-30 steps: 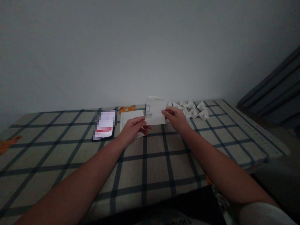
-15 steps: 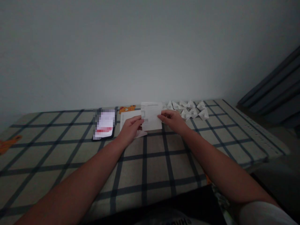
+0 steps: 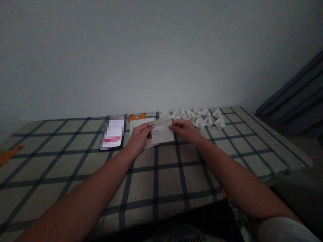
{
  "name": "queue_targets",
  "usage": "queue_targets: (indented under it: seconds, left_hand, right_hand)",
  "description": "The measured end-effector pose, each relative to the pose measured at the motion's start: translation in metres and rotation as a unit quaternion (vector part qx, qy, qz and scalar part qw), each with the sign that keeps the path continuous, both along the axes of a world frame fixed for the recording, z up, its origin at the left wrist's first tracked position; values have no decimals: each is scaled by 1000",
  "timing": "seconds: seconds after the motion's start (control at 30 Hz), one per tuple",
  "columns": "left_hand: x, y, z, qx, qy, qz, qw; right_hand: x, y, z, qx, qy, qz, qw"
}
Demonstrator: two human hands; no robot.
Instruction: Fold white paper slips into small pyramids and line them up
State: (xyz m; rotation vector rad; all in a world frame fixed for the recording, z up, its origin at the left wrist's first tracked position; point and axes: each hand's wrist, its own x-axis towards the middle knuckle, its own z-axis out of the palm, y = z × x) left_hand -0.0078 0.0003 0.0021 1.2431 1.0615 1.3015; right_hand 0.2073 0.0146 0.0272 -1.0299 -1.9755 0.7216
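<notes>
A white printed paper sheet (image 3: 163,132) is held low over the checked tablecloth (image 3: 166,174) near the far edge. My left hand (image 3: 138,138) pinches its left side and my right hand (image 3: 183,130) pinches its right side. The sheet's upper part bends down toward me. Beneath my left hand lies a stack of white sheets (image 3: 137,125).
A phone (image 3: 112,133) with a lit screen lies left of the stack. Several small folded white paper shapes (image 3: 202,116) are grouped at the far right of the table, by the wall. A dark slatted object (image 3: 295,97) stands at the right.
Both hands brought the sheet down from an upright, raised position to just above the cloth and shifted it a little left. Its top edge has bent over.
</notes>
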Motion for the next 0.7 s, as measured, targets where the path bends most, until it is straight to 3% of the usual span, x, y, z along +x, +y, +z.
queue_targets:
  seconds: [0.23,0.43,0.7]
  left_hand:
    - [3,-3,3,-14,-12,-9,1000]
    - [2,-3,4,-4,-26,-21,999]
    - [2,-4,4,-3,8,-42,999]
  right_hand:
    - [1,4,-7,-17,59,-25,998]
    - [1,3,-2,5,29,-26,999]
    - [2,6,-9,-40,73,-44,996]
